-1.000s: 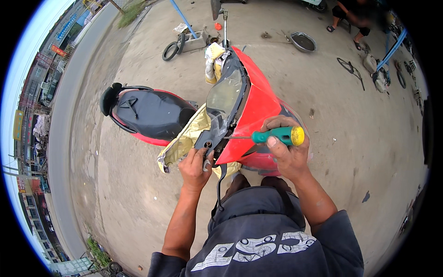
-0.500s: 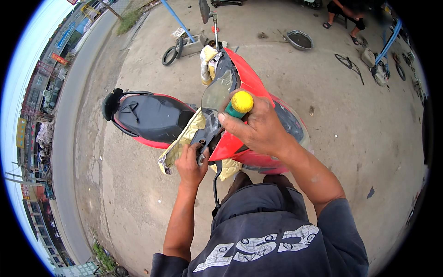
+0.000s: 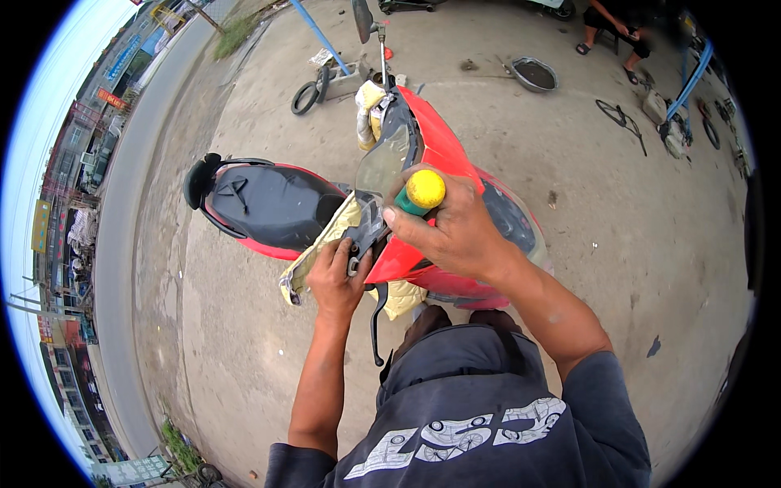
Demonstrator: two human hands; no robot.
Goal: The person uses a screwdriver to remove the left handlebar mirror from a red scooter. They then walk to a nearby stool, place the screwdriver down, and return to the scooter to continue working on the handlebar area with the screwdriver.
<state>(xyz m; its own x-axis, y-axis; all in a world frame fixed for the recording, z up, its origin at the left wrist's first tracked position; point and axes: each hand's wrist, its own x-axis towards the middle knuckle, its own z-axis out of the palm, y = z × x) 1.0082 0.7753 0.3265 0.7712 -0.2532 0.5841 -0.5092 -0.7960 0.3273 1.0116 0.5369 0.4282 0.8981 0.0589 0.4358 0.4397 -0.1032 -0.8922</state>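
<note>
Screwdriver (image 3: 421, 195): green handle with yellow butt cap, standing nearly end-on to the camera over the handlebar area of a red scooter (image 3: 443, 150); shaft and tip hidden below the hand. Right hand (image 3: 455, 232) is wrapped closed around the handle, fingers curled over it, thumb alongside the green part, only the cap and a short stretch of handle showing. Left hand (image 3: 335, 281) is just beside and below, fingers closed on the dark handlebar end (image 3: 364, 236) next to the brake lever (image 3: 377, 321), which hangs down past the wrist. The hands are near one another but not touching. A yellowish cloth cover (image 3: 325, 244) is draped under the handlebar, its edge touching the left hand. Scooter stands on bare concrete ground (image 3: 244, 350), black seat (image 3: 272, 203) to the person's left, mirror (image 3: 362, 18) on its stalk at the far end. Further out: a loose tyre (image 3: 305, 98) near a blue pole (image 3: 321, 37), a round metal basin (image 3: 534, 73) on the ground, and another person's sandalled feet (image 3: 606, 61) at the top right. Road with shopfronts along the left rim.
</note>
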